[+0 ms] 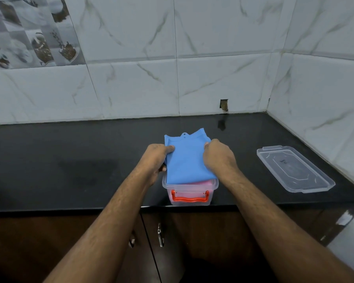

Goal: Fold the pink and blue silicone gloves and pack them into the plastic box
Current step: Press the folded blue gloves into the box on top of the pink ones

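A folded blue silicone glove lies over the top of the clear plastic box, which has an orange handle on its front. The pink glove shows inside the box, under the blue one. My left hand grips the blue glove's left edge with the thumb on top. At the glove's right edge my right hand grips it with curled fingers. The far end of the blue glove sticks out past the box's back rim.
The box stands at the front edge of a black countertop. Its clear lid lies flat to the right. Tiled walls close the back and right side. Brown cabinet doors are below the counter.
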Available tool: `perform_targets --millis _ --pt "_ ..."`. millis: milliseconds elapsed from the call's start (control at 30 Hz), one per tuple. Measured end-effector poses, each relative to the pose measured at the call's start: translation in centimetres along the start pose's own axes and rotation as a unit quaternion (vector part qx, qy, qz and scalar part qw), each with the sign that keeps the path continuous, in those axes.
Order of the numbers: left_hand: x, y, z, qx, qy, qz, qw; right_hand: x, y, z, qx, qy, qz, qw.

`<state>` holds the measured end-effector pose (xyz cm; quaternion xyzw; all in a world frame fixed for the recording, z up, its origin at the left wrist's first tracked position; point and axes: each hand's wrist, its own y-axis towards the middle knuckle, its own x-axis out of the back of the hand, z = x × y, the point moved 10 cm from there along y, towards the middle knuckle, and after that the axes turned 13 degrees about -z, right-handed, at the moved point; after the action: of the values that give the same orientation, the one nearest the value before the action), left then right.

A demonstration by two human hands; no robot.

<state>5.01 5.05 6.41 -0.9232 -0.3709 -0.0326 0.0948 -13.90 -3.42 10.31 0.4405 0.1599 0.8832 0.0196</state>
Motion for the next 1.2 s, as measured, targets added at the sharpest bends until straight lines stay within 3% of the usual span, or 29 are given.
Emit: perform_targets --millis 133,267,433,533,733,1000,1200 --pt "0.0 0.2 0.0 -0.006 0.014 -0.011 1.000 0.4 -1.3 0.7 0.003 0.008 -0.062 0.998" --pt "0.0 0.1 -0.5 -0.016 0.039 -0.001 0.999 0.7 -0.8 0.7 0.011 0.008 -0.058 0.998" --pt "-0.4 0.1 -3.2 -0.149 0.174 0.000 0.973 1.6 -0.6 1.1 0.059 -0.067 -0.086 0.992" --pt "-1.2 0.0 -3.7 -0.194 0.211 0.009 0.958 1.0 -0.6 0.6 0.061 -0.056 -0.080 0.993" --pt "-1.8 -0.1 -2.9 -0.186 0.173 0.018 0.967 0.7 -0.8 -0.3 0.023 -0.029 -0.095 0.995" --pt "-2.4 -0.8 -3.6 -0.242 0.290 -0.062 0.924 -0.7 -2.1 1.8 0.097 -0.198 -0.120 0.968" --pt "-2.4 -1.0 -3.9 -0.264 0.291 -0.081 0.916 0.3 -2.0 1.4 0.085 -0.153 -0.150 0.973"
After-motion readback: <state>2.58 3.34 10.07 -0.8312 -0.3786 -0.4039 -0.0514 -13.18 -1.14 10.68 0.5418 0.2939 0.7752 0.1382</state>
